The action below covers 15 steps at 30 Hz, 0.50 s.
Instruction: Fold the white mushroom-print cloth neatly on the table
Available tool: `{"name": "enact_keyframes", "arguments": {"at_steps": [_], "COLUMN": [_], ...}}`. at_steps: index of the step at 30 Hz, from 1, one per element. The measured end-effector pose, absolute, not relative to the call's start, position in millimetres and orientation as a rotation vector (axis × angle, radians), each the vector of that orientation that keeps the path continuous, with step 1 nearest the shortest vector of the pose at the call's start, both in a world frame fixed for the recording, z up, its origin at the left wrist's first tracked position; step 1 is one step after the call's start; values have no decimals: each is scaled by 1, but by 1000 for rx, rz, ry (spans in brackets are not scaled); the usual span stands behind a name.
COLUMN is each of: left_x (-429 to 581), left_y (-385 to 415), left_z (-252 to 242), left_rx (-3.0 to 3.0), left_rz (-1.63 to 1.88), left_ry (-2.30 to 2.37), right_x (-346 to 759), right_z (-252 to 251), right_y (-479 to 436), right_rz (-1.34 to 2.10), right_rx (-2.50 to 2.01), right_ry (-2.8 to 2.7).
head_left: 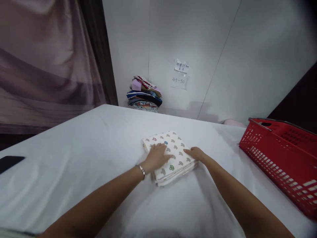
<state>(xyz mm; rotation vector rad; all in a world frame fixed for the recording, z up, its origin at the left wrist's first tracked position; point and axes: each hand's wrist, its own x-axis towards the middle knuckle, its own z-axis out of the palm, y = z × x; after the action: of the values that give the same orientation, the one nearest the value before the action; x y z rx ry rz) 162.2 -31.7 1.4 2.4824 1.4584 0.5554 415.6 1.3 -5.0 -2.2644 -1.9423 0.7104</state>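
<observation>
A folded white cloth (174,150) printed with grey, red, blue and green mushrooms lies on the white-covered surface in front of me. Its layers show along the near edge. My left hand (157,158) rests flat on top of it, fingers stretched out and thumb apart, slightly blurred. At the cloth's right corner, my right hand (195,154) grips the edge, thumb on top and the other fingers mostly hidden at the side or underneath. A metal bracelet (141,172) circles my left wrist.
To the right stands a red plastic basket (277,158) with a metal handle. A stack of folded clothes (145,94) is at the back by the wall. A dark flat object (11,162) lies at the left edge. Paper signs (180,74) hang on the wall.
</observation>
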Motion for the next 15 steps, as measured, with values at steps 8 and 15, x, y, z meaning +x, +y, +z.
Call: {"name": "enact_keyframes", "arguments": {"at_steps": [8, 15], "left_x": [181, 175], "left_y": [-92, -110], "left_z": [-19, -13], "left_rx": [2492, 2401], "left_rz": [663, 858], "left_ry": [1432, 1400], "right_x": [419, 397], "right_z": [-14, -4], "right_y": [-7, -27], "right_rz": [560, 182], "right_rx": [-2245, -1925], "right_ry": [-2023, -2150]}}
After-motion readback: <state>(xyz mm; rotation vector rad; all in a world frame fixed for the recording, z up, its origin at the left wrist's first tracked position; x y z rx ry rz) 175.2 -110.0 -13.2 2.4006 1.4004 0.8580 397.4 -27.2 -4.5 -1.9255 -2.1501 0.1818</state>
